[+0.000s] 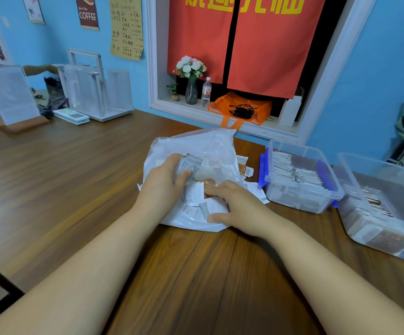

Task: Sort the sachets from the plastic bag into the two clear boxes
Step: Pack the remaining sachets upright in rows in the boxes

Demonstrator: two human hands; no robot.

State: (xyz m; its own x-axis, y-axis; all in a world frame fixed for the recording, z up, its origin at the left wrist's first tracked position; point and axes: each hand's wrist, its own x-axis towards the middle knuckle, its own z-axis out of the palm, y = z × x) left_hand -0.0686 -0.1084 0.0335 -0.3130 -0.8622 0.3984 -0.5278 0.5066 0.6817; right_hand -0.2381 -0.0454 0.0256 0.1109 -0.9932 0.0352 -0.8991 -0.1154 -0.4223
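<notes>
A crumpled white plastic bag (203,146) lies open on the wooden table (75,165), with white and orange sachets (214,206) spilling from it. My left hand (164,182) grips a small stack of white sachets (187,164) over the bag. My right hand (237,204) rests on the pile, its fingertips on an orange sachet (208,183). To the right stand two clear boxes: the nearer box (300,201) holds rows of white sachets, and the far right box (389,240) holds brown ones.
A few loose sachets (247,170) lie between the bag and the nearer box. At the back left stand clear acrylic holders (94,93) and a framed sign (7,93). An orange bag (239,107), a vase and a bottle sit on the window ledge.
</notes>
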